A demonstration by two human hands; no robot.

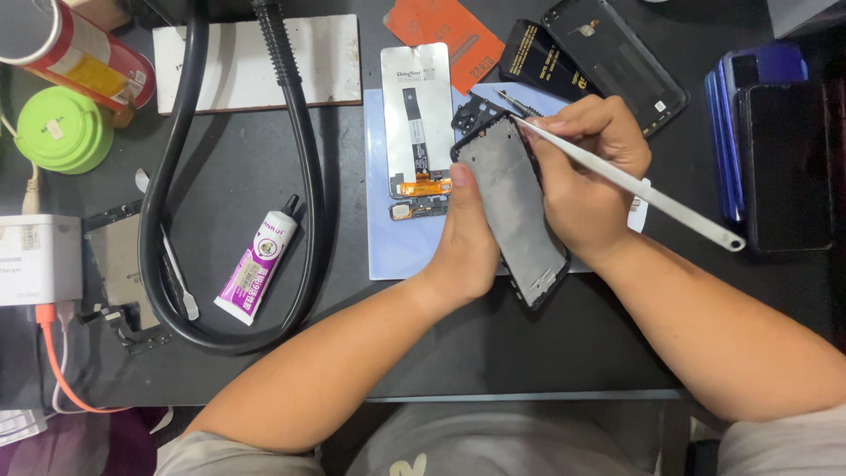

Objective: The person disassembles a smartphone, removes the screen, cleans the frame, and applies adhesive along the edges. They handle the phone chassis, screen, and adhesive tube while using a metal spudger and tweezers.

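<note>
At the middle of the black work table point(529, 353), over a pale blue mat point(397, 247), the left hand point(467, 238) clasps the long left edge of a dark, thin rectangular phone frame point(515, 207), tilted toward eleven o'clock; the right hand point(582, 176) pinches long silver metal tweezers point(634, 185), tips at the frame's twelve o'clock end; the frame looks light, stiff yet easily bent, best held by its edges; a purple-and-white glue tube point(260, 264) lies at nine o'clock.
</note>
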